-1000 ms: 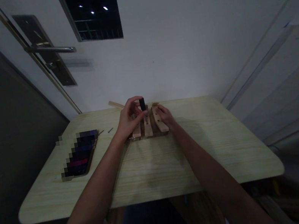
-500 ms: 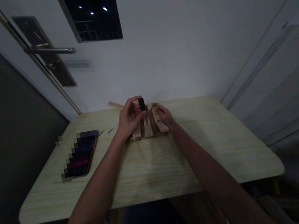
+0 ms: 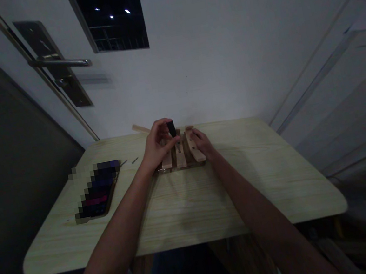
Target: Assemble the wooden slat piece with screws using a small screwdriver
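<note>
Between the thumb and fingers of my left hand (image 3: pixel 156 142) is a screwdriver (image 3: pixel 171 128) with a black handle. Its metal shaft points down at the middle wooden slat (image 3: pixel 180 158), tilted a little to the left at the top. My right hand (image 3: pixel 202 142) is closed around the edge of the right wooden slat (image 3: pixel 194 149), which has dark holes along it. A left wooden slat (image 3: pixel 167 162) lies partly beneath my left hand. All three slats rest across a brownish base (image 3: pixel 190 161) on the table.
The light wood-grain table (image 3: pixel 196 210) meets a white door with a metal handle (image 3: pixel 63 62). At the left lies a phone (image 3: pixel 102 189), partly pixelated, with a screw (image 3: pixel 135 160) to its right. Behind my left hand is a loose wooden strip (image 3: pixel 140 128).
The screwdriver's handle has tipped slightly to the left in my left hand. My right hand stays on the right slat.
</note>
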Tool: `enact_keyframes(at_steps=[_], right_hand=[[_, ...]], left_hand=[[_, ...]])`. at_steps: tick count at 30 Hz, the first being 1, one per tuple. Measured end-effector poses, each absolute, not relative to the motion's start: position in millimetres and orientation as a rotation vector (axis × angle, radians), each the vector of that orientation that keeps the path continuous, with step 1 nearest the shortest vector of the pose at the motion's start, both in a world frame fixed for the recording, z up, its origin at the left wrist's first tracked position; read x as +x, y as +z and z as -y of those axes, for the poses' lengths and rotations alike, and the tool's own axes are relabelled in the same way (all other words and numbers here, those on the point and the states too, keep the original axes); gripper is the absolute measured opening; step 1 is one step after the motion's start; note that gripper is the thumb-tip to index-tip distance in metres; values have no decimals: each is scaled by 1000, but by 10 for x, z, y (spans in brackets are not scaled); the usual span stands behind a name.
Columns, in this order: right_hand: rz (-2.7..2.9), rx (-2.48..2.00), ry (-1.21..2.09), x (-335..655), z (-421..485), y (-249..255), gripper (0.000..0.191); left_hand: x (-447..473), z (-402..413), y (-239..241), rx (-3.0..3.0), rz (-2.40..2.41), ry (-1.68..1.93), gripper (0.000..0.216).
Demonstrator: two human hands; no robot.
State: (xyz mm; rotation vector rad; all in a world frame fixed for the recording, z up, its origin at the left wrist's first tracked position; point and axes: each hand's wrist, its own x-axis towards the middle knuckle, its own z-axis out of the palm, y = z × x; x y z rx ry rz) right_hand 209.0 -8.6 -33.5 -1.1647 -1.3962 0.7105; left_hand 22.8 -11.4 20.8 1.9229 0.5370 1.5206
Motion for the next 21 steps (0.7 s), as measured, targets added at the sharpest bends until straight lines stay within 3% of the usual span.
enact_keyframes(at_steps=[6, 12, 17, 21], right_hand=[[1398, -1162, 720, 2086, 99, -329, 36], [1385, -1172, 712, 2079, 100, -330, 36], [1391, -1168, 710, 2083, 100, -319, 36], [1388, -1175, 706, 2080, 102, -316, 36]], left_hand=[[250, 136, 242, 1935, -583, 1563, 49], [230, 168, 234, 1881, -522, 1452, 77], [221, 164, 251, 1922, -478, 1405, 49], [245, 163, 254, 1907, -487, 1444, 54]])
